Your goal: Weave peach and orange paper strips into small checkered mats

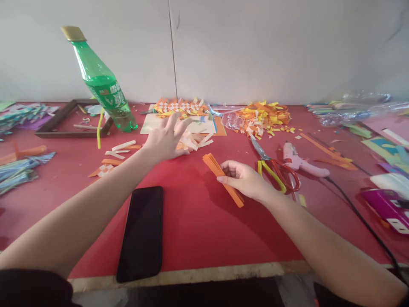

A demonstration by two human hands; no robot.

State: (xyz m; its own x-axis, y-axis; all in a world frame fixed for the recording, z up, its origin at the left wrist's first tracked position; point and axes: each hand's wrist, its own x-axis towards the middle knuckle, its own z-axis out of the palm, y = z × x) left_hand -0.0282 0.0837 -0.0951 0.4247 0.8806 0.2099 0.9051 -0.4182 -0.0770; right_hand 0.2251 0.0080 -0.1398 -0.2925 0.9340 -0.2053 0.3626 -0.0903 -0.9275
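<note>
Work on a red surface (191, 230), seen from above my own arms. My right grip (241, 177) is closed, thumb against fingers, on a bundle of orange paper strips (211, 164), which slants across the near middle of the surface. My left grip (168, 138) has its fingers spread apart above pale paper strips (204, 141); whether it touches them I cannot tell. Containers: at left, a green plastic bottle (104, 91) with a gold cap (74, 33) holds liquid up to about its shoulder, its label facing me. Behind and beside its base, a dark rectangular frame (70, 134) encloses a thin stick and small scraps, a yellow strip (99, 130) lying over its front edge. At far right, clear plastic packaging (361, 111) overlies coloured papers. Surroundings: beyond my left grip, orange-and-white woven pieces (182, 105) rest on a pale card (150, 125); to their right is a heap of orange and yellow cuttings (270, 114). Scissors (259, 150) lie just beyond my right grip, next to a pink glue gun (291, 155) with a black cable (345, 196). A smartphone (140, 234), screen dark, occupies the near edge between my forearms.
</note>
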